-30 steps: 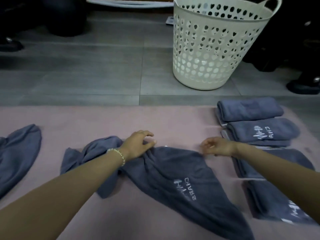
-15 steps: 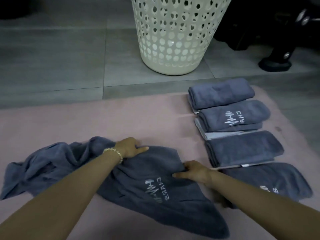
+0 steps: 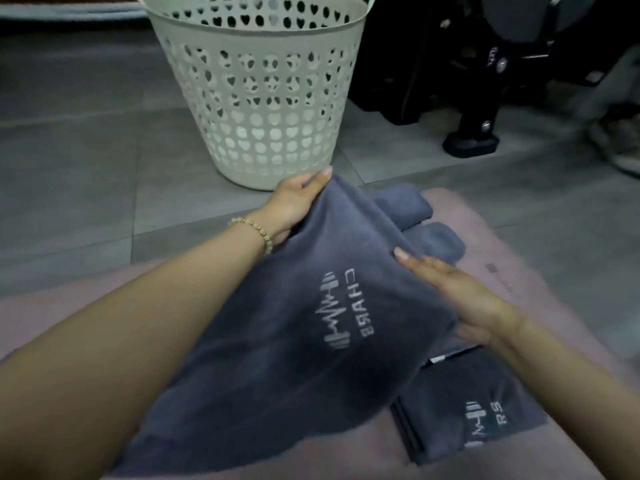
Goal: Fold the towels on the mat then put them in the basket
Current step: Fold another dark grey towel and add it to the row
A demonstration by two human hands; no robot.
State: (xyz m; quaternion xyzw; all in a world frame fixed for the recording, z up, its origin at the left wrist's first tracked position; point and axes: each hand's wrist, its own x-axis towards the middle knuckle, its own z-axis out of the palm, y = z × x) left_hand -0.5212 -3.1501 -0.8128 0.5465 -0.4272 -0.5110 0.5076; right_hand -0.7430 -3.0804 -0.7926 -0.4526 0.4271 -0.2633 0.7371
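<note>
A: State of left grip (image 3: 294,202)?
B: Curled on the far corner of the towel (image 3: 294,341); bead bracelet (image 3: 254,228) at wrist.
A: And right grip (image 3: 464,303)?
B: Pinching the right edge, fingers on top. Towel held above the mat (image 3: 512,244), logo up. Folded towels (image 3: 485,403) lie under its right side; basket (image 3: 270,98) on the floor beyond.

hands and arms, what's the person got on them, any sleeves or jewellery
Both forearms are bare, with no sleeves in view. The left hand has a bracelet of small pale round beads at the wrist. The right hand has a bare wrist. No gloves or rings show, and the visible nails look pale.
</note>
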